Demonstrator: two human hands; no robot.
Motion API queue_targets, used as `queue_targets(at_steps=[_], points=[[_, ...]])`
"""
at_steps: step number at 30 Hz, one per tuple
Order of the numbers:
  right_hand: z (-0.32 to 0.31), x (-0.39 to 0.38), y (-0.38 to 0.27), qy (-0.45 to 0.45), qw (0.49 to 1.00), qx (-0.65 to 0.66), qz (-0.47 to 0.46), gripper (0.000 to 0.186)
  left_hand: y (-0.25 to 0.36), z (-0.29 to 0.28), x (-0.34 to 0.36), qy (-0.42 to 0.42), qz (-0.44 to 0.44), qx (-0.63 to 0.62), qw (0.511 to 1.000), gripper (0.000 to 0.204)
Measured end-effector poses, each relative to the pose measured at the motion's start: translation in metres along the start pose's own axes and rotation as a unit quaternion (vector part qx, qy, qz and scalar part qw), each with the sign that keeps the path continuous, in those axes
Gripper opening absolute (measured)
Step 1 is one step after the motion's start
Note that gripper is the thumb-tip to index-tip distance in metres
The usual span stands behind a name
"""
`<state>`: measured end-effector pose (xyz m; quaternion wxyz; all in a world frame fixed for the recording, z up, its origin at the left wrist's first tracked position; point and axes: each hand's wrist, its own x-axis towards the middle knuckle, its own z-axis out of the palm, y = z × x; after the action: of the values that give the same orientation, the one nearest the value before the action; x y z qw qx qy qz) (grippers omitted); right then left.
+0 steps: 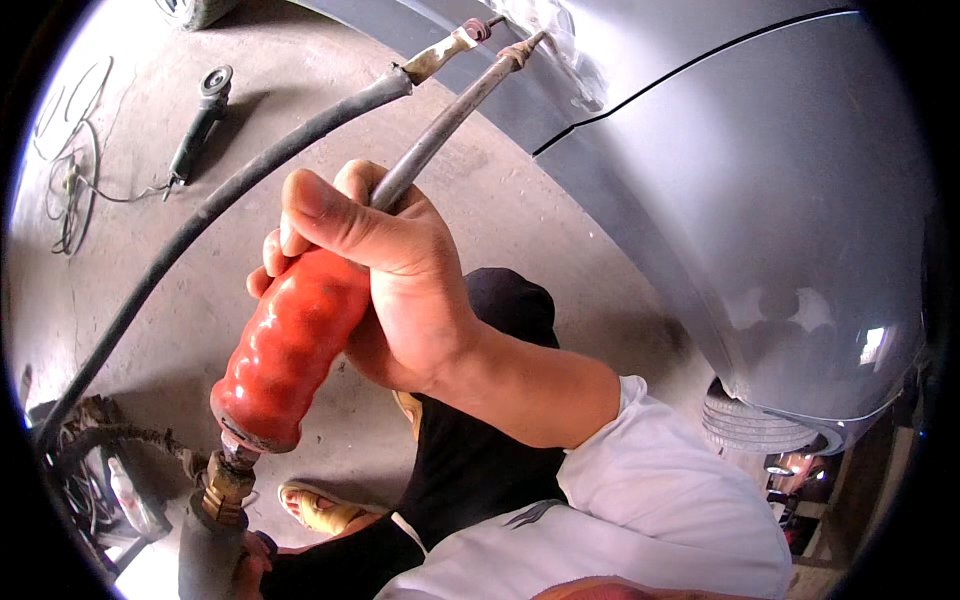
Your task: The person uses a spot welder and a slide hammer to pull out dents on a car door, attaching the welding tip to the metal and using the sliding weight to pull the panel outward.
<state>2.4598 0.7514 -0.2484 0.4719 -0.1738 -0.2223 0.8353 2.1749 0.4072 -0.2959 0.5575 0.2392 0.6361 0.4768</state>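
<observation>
My right hand [400, 270] is closed around the upper end of a ribbed red grip [295, 340], its thumb lying along the top. From the grip a metal rod [440, 140] reaches up to a pointed tip beside a scuffed bare patch [565, 55] on a grey car panel [640, 160]; whether the tip touches cannot be told. A brass fitting [226, 490] joins the grip's lower end to a thick grey hose or cable. Left of the rod, a black cable [230, 200] ends in a metal lug [440, 55] near the panel. My left hand is not visible.
An angle grinder [200, 125] with its cord lies on the concrete floor [130, 290] at upper left. Tangled cables and a clear bottle [125, 490] are at lower left. A tyre [755, 425] shows below the car at right. My sandalled foot [325, 510] is beneath me.
</observation>
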Motion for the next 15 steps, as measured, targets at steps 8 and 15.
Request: queue_targets(at_steps=[8, 15], points=[[0.006, 0.002, -0.007, -0.006, 1.000, -0.010, 0.005, 0.036, -0.001, 0.008, -0.001, 0.003, -0.004, -0.012, 1.000, 0.038], [0.003, 0.000, -0.003, 0.000, 1.000, -0.014, 0.003, 0.034, -0.010, 0.015, -0.004, -0.001, -0.004, -0.048, 0.999, 0.037]])
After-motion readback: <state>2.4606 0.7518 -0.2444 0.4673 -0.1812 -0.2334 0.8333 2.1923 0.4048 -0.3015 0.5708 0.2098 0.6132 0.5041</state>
